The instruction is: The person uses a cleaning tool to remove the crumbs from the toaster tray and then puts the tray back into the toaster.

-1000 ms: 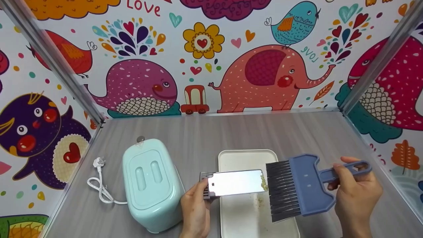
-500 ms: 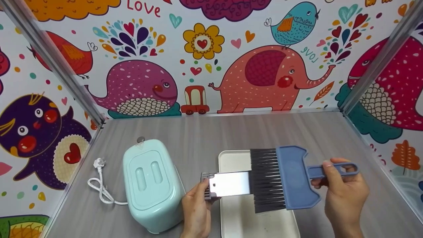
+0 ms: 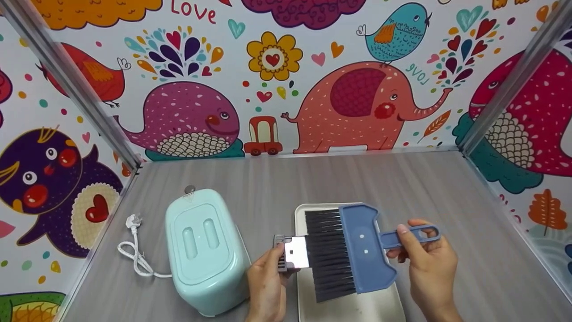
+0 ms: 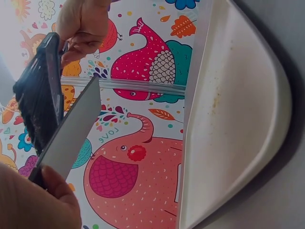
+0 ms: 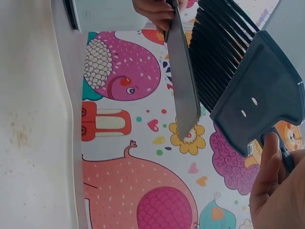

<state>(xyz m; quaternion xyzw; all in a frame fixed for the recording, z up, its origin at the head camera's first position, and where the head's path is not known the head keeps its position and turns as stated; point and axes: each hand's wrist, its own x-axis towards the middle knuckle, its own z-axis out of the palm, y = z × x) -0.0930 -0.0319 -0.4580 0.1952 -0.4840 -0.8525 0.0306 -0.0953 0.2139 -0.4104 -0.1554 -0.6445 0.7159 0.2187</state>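
1. The left hand's [image 3: 267, 281] fingers pinch the metal plate [image 3: 296, 252] by its grey end [image 3: 278, 240], at the 9 o'clock edge; a hard stroke could twist it from so short a grip.
2. The right hand's [image 3: 430, 266] fingers pinch the slim handle of the brush [image 3: 364, 250], whose wide head lies at 9 o'clock from them — it could roll and lift part of the bristles [image 3: 331, 257].
3. The plate is raised above the cream tray [image 3: 307, 297], which already bears crumbs [image 5: 20, 136]; a fast flick could send more past the rim onto the desk [image 3: 380, 179].
4. Stroking towards 9 o'clock could push crumbs against the left hand; the bristles hide any there.
5. The toaster [image 3: 205, 246] stands at 10 o'clock from that hand — a slip that way could knock it.
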